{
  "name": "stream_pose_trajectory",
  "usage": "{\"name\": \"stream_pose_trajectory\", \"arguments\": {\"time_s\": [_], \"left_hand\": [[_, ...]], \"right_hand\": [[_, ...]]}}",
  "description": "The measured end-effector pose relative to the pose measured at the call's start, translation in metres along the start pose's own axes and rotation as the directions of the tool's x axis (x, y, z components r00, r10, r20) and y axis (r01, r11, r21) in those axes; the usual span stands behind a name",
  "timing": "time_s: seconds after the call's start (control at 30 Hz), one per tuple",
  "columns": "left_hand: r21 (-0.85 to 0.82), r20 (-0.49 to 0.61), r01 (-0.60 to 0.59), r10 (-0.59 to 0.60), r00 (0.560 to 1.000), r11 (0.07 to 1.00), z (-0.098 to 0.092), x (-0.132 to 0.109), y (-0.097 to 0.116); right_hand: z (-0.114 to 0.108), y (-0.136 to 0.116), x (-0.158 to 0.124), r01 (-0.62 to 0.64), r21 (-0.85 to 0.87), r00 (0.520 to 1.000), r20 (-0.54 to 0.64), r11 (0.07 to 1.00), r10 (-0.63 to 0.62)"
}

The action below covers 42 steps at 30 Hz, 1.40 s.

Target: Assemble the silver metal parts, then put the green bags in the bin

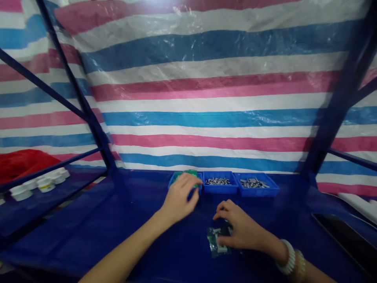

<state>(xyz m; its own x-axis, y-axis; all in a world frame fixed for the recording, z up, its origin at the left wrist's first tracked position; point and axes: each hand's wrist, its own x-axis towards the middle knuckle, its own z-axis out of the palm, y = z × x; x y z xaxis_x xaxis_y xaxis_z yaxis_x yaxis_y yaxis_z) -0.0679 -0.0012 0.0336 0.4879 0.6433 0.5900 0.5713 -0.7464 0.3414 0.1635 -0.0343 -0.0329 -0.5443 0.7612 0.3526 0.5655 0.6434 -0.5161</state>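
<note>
My left hand (181,196) reaches over the front of the left blue tray (171,181), which holds green pieces that look like circuit boards (193,172). Its thumb and fingers are curved and apart, with nothing visible between them. Lower and to the right, my right hand (240,226) hovers at a small clear plastic bag (214,251) lying on the dark blue table (123,236). Its thumb overlaps the bag and the fingers arch above it, spread from the thumb. Inside the bag are white and green bits, too small to name.
The middle blue tray (220,189) and right blue tray (260,192) hold small metallic parts. A dark phone-like slab (347,239) lies at right, near a white object (357,206). White-lidded tubs (45,184) and a red bag (23,163) are at left, beyond blue frame bars (97,133).
</note>
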Motion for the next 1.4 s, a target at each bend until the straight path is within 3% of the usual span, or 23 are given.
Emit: {"name": "stream_pose_trajectory", "arguments": {"time_s": [0.13, 0.33, 0.43, 0.57, 0.7, 0.8, 0.87, 0.97, 1.0, 1.07, 1.1, 1.13, 1.17, 1.2, 1.27, 1.33, 1.4], "left_hand": [[-0.150, 0.040, -0.045, 0.051, 0.998, 0.988, 0.034, -0.015, 0.019], [-0.362, 0.123, 0.200, -0.166, 0.978, 0.911, 0.048, -0.021, 0.001], [-0.478, 0.170, 0.327, -0.279, 0.945, 0.815, 0.048, -0.022, 0.002], [-0.639, 0.259, 0.461, -0.391, 0.883, 0.616, 0.055, -0.022, 0.012], [-0.753, 0.355, 0.533, -0.445, 0.822, 0.385, 0.062, -0.025, 0.021], [-0.800, 0.362, 0.533, -0.487, 0.794, 0.275, 0.062, -0.028, 0.025], [-0.819, 0.348, 0.518, -0.503, 0.791, 0.248, 0.061, -0.030, 0.025], [-0.834, 0.313, 0.488, -0.507, 0.803, 0.258, 0.059, -0.032, 0.025], [-0.831, 0.271, 0.459, -0.491, 0.828, 0.314, 0.057, -0.032, 0.025], [-0.759, 0.074, 0.290, -0.365, 0.928, 0.583, 0.052, -0.031, 0.023], [-0.646, -0.069, 0.123, -0.218, 0.974, 0.753, 0.048, -0.031, 0.022], [-0.463, -0.201, -0.089, -0.006, 0.980, 0.882, 0.044, -0.030, 0.021], [-0.244, -0.285, -0.296, 0.224, 0.932, 0.923, 0.040, -0.030, 0.019], [-0.050, -0.317, -0.452, 0.415, 0.853, 0.891, 0.036, -0.030, 0.017], [0.193, -0.314, -0.588, 0.617, 0.721, 0.785, 0.030, -0.029, 0.012], [0.256, -0.315, -0.589, 0.642, 0.699, 0.767, 0.029, -0.029, 0.008], [0.208, -0.304, -0.563, 0.600, 0.740, 0.800, 0.032, -0.030, 0.006]], "right_hand": [[0.010, -0.006, 0.001, -0.065, 0.012, 0.996, 0.064, 0.998, 0.064], [0.011, -0.004, 0.010, -0.171, 0.131, 0.982, -0.064, 0.977, 0.180], [0.011, 0.000, 0.014, -0.158, 0.337, 0.957, -0.180, 0.928, 0.228], [0.008, 0.002, 0.016, -0.126, 0.680, 0.904, -0.221, 0.722, 0.365], [0.003, -0.004, 0.015, -0.167, 0.866, 0.880, -0.085, 0.472, 0.467], [0.001, -0.009, 0.013, -0.208, 0.933, 0.881, 0.048, 0.294, 0.470], [0.002, -0.009, 0.012, -0.241, 0.926, 0.891, 0.093, 0.290, 0.444], [0.002, -0.007, 0.012, -0.245, 0.881, 0.906, 0.059, 0.405, 0.420], [0.002, -0.007, 0.011, -0.216, 0.855, 0.918, 0.014, 0.471, 0.396], [-0.001, -0.007, 0.010, -0.084, 0.733, 0.948, -0.149, 0.675, 0.280], [-0.002, -0.007, 0.008, 0.019, 0.615, 0.950, -0.257, 0.788, 0.177], [-0.004, -0.008, 0.005, 0.129, 0.458, 0.933, -0.357, 0.879, 0.049], [-0.005, -0.008, 0.003, 0.227, 0.281, 0.898, -0.432, 0.932, -0.088], [-0.007, -0.009, 0.000, 0.302, 0.116, 0.854, -0.473, 0.946, -0.215], [-0.008, -0.009, -0.006, 0.389, -0.105, 0.780, -0.491, 0.915, -0.387], [-0.009, -0.009, -0.008, 0.426, -0.177, 0.748, -0.483, 0.887, -0.455], [-0.009, -0.011, -0.006, 0.422, -0.132, 0.764, -0.481, 0.897, -0.431]]}}
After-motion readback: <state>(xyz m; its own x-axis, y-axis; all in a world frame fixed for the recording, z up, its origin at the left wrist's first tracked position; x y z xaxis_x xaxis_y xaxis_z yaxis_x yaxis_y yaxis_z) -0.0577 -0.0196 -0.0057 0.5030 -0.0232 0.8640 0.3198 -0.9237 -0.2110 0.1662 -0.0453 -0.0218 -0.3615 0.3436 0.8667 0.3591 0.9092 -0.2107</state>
